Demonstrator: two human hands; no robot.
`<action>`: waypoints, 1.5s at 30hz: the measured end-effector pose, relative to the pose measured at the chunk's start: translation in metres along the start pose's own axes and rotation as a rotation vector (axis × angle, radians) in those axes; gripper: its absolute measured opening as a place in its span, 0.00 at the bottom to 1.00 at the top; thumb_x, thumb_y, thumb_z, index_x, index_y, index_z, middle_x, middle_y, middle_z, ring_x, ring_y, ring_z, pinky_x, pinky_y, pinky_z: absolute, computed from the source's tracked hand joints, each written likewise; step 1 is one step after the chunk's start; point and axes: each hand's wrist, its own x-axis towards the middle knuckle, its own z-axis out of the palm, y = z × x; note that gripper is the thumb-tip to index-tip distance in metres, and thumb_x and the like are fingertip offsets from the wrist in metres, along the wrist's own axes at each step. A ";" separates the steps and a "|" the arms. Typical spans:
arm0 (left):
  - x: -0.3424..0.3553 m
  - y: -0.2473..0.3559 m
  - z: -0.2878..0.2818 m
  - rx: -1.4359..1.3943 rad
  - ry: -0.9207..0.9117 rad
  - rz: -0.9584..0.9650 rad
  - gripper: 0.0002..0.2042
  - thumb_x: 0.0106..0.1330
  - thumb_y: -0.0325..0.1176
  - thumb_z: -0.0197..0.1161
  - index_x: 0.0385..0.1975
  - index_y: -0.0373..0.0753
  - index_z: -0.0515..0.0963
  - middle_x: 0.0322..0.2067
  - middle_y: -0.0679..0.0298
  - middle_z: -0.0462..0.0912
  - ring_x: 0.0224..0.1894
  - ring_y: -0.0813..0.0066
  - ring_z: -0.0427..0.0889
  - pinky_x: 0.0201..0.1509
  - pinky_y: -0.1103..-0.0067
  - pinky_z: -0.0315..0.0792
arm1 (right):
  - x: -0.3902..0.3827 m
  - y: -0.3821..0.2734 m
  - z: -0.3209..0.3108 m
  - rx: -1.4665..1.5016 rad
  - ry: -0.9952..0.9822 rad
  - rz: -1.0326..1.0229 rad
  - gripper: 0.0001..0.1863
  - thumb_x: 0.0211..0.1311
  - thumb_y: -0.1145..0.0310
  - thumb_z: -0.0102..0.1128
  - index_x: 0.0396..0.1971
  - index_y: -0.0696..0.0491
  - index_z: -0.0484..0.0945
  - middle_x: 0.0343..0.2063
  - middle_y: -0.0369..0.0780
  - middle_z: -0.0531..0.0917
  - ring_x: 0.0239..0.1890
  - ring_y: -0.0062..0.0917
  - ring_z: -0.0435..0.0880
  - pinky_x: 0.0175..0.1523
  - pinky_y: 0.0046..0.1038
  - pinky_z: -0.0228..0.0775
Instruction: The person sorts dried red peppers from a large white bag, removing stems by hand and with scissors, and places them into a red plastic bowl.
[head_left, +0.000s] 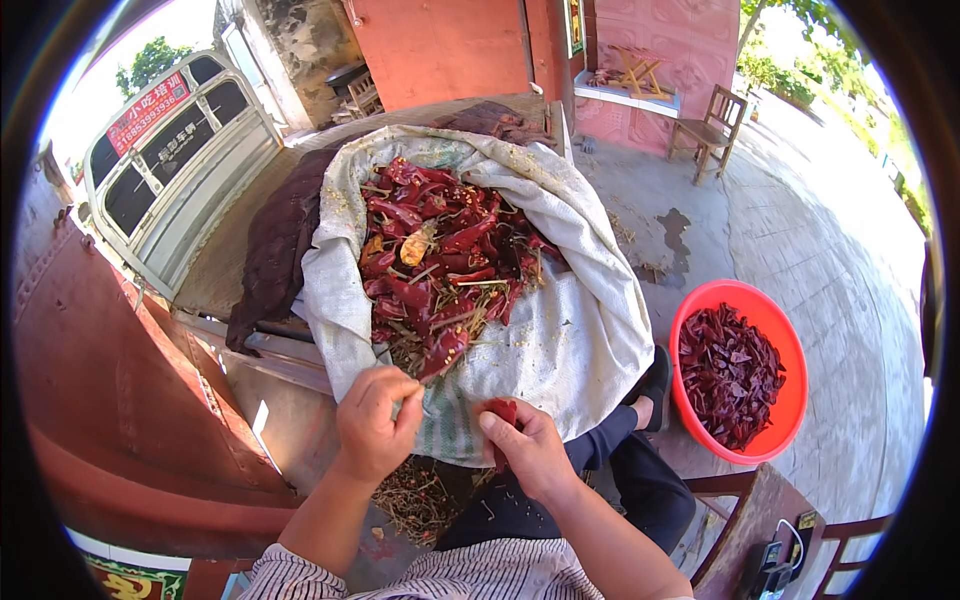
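Note:
A white woven sack (590, 320) with its mouth rolled open lies in front of me, full of dried red chili peppers (435, 240) with stems, loose seeds and one yellowish pod. At the sack's near edge my left hand (380, 420) is closed, thumb against curled fingers. Whatever is in it is too small or hidden to make out. To its right, my right hand (530, 450) grips a dried red chili pepper (500, 408) between thumb and fingers. The two hands are a little apart, above my lap.
On the right, a red plastic basin (797, 350) on the concrete holds dark red chili pieces (730, 375). Stems and scraps (425, 500) lie below my hands. A truck bed (225, 215) is behind the sack; wooden chairs stand back right (710, 130) and near right (760, 530).

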 end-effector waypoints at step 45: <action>-0.005 0.022 0.016 -1.373 -0.248 -1.005 0.09 0.74 0.37 0.69 0.35 0.38 0.83 0.30 0.68 0.83 0.31 0.80 0.79 0.35 0.80 0.70 | -0.014 -0.018 -0.016 -0.829 -0.065 -0.718 0.08 0.63 0.71 0.73 0.38 0.56 0.84 0.29 0.42 0.84 0.28 0.37 0.86 0.34 0.34 0.78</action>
